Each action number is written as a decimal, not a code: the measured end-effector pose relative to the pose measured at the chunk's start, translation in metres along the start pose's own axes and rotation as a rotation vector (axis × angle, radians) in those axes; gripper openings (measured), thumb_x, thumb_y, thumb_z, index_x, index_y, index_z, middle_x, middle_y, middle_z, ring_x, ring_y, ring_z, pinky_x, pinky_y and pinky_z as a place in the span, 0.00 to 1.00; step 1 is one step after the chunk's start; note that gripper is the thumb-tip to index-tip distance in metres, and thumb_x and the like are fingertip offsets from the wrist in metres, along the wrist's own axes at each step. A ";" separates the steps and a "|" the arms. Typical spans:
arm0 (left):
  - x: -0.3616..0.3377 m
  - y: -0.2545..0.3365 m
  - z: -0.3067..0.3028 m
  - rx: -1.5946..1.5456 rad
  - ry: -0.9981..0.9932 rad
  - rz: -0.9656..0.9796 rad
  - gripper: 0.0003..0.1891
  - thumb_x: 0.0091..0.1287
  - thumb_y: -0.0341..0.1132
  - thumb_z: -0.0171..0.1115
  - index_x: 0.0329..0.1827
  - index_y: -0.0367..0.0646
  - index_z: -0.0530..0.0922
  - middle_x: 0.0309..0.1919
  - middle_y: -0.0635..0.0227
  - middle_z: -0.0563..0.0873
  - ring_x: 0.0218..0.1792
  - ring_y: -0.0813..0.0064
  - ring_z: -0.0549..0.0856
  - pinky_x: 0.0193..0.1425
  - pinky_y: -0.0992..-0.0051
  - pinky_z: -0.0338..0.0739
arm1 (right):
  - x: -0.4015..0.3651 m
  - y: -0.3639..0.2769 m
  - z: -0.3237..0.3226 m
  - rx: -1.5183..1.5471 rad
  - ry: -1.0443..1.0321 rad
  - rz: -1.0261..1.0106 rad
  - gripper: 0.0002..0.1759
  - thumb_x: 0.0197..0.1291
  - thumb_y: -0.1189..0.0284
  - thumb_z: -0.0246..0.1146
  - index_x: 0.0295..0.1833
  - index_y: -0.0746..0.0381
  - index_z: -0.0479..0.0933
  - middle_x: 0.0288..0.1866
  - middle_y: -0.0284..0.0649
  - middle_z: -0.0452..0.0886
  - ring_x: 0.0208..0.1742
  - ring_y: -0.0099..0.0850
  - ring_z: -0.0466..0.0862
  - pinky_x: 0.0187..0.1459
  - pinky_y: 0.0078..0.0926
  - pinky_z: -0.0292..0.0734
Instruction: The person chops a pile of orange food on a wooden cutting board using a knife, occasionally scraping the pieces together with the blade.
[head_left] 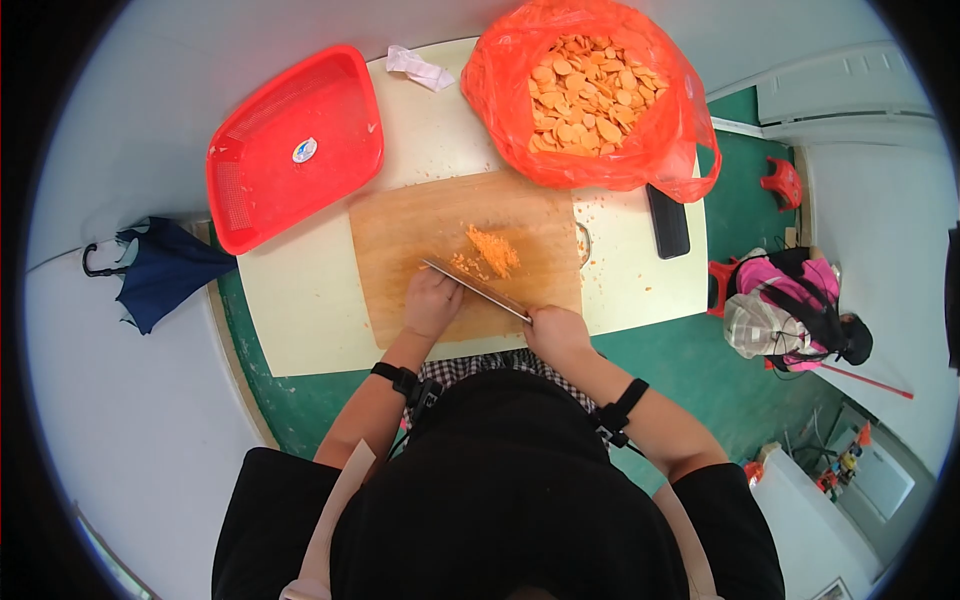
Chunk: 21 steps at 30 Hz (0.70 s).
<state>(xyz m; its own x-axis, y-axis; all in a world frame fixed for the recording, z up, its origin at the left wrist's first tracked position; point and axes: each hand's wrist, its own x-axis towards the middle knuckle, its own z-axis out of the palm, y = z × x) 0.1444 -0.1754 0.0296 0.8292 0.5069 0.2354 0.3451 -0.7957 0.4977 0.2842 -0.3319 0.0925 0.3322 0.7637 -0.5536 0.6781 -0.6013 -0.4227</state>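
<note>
My right hand (557, 331) is wrapped round the handle end of a kitchen knife (478, 289), whose broad blade stands slanted over a wooden cutting board (400, 215). On the blade's near side, at its far-left end, my left hand (433, 302) has its fingers bent against the knife. Whatever lies under those fingers is hidden. Just beyond the blade, finely chopped carrot (494, 250) forms a small heap on the board, with loose bits scattered around it.
A red plastic bag (505, 110) full of carrot slices (592, 95) stands at the back right. Back left is a red basket (280, 175). A phone (668, 222) and crumpled paper (418, 68) lie on the table (300, 310). A seated person (790, 305) is at right.
</note>
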 end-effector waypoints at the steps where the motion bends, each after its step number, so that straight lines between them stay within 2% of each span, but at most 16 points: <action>1: 0.000 0.000 0.000 -0.010 -0.019 0.014 0.04 0.48 0.27 0.62 0.28 0.40 0.80 0.30 0.66 0.81 0.35 0.66 0.79 0.41 0.68 0.73 | -0.004 0.002 -0.003 -0.003 -0.021 0.029 0.09 0.53 0.69 0.54 0.31 0.63 0.76 0.29 0.48 0.80 0.32 0.43 0.82 0.35 0.39 0.77; 5: -0.007 -0.004 0.004 -0.045 -0.030 0.032 0.03 0.49 0.26 0.62 0.28 0.40 0.80 0.29 0.67 0.80 0.35 0.67 0.79 0.43 0.69 0.73 | -0.014 0.013 -0.008 -0.004 -0.019 0.085 0.09 0.54 0.68 0.54 0.31 0.62 0.75 0.27 0.46 0.80 0.31 0.43 0.81 0.34 0.39 0.77; 12: -0.007 -0.005 0.005 -0.066 0.009 0.010 0.03 0.50 0.27 0.62 0.28 0.40 0.80 0.30 0.67 0.80 0.36 0.67 0.79 0.44 0.70 0.73 | -0.016 0.016 -0.012 -0.008 -0.009 0.051 0.10 0.54 0.67 0.55 0.30 0.63 0.75 0.26 0.46 0.79 0.30 0.43 0.81 0.33 0.38 0.77; 17: -0.010 -0.002 0.005 -0.055 0.001 -0.039 0.05 0.49 0.26 0.62 0.30 0.40 0.80 0.32 0.64 0.81 0.38 0.63 0.79 0.44 0.68 0.74 | -0.016 0.011 -0.013 -0.021 -0.014 -0.036 0.09 0.53 0.69 0.55 0.30 0.63 0.75 0.26 0.47 0.80 0.30 0.43 0.81 0.34 0.38 0.77; 21: -0.012 -0.003 0.008 -0.076 -0.014 -0.045 0.07 0.48 0.26 0.62 0.31 0.39 0.80 0.33 0.62 0.81 0.39 0.62 0.79 0.44 0.67 0.74 | -0.006 0.009 -0.001 -0.053 -0.034 -0.024 0.08 0.52 0.70 0.54 0.30 0.63 0.75 0.25 0.47 0.80 0.30 0.42 0.82 0.33 0.38 0.78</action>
<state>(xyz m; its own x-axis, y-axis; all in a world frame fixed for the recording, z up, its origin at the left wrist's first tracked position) 0.1369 -0.1813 0.0188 0.8198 0.5368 0.1997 0.3486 -0.7444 0.5696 0.2889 -0.3417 0.0926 0.2934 0.7687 -0.5684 0.7195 -0.5691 -0.3981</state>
